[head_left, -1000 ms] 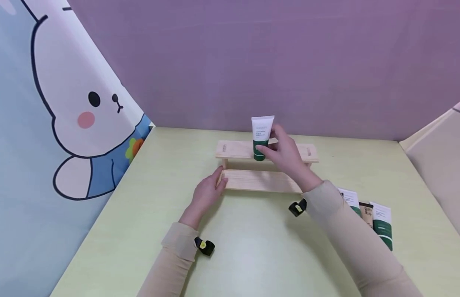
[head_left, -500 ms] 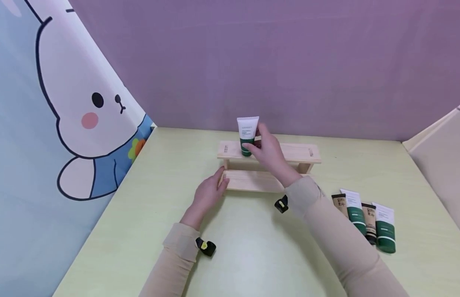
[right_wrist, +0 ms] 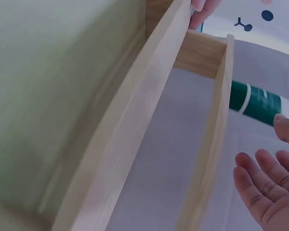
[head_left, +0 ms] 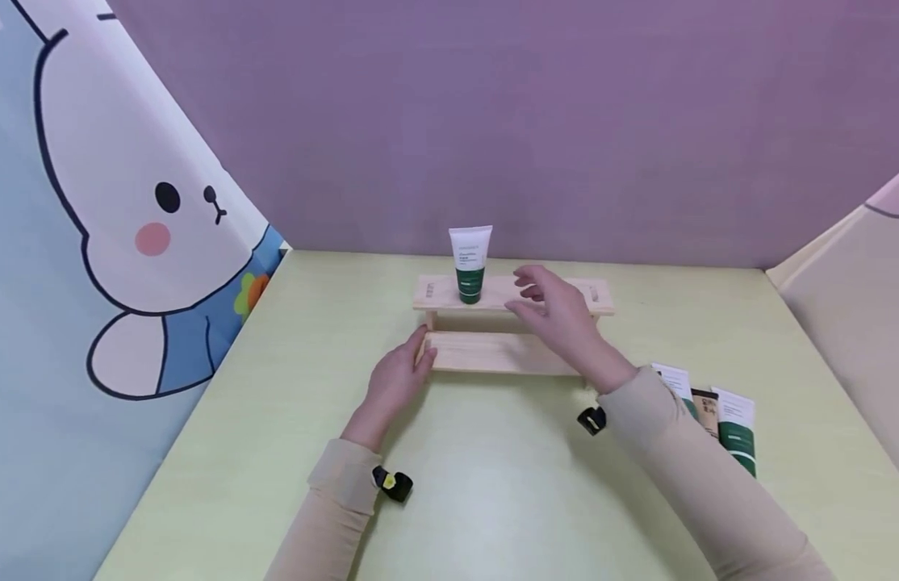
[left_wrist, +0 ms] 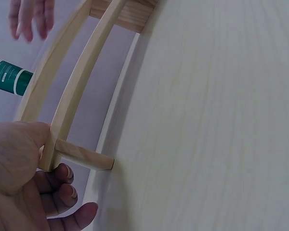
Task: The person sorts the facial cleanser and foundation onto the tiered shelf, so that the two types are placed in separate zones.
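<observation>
A two-step wooden rack point(head_left: 493, 353) stands at the back of the table. Upright on its top board, left of the middle, is a white and green squeeze tube point(head_left: 470, 265), cap end down. My left hand point(head_left: 397, 378) grips the left end of the lower board; in the left wrist view the thumb and fingers point(left_wrist: 62, 175) pinch the board's end. Over the top board, to the right of the tube, my right hand point(head_left: 558, 315) holds nothing, its fingers loosely bent. A gap separates it from the tube in the head view.
To the right on the table point(head_left: 493, 500) lie more tubes: a white and green one point(head_left: 737, 428), a brown one with a dark end point(head_left: 706, 410) and another white and green one point(head_left: 675, 379), partly behind the right sleeve. A purple curtain point(head_left: 508, 129) hangs behind the rack.
My right hand set the squeeze tube on the left part of the top board, let go of it and drew back to the right. The left hand stays on the rack.
</observation>
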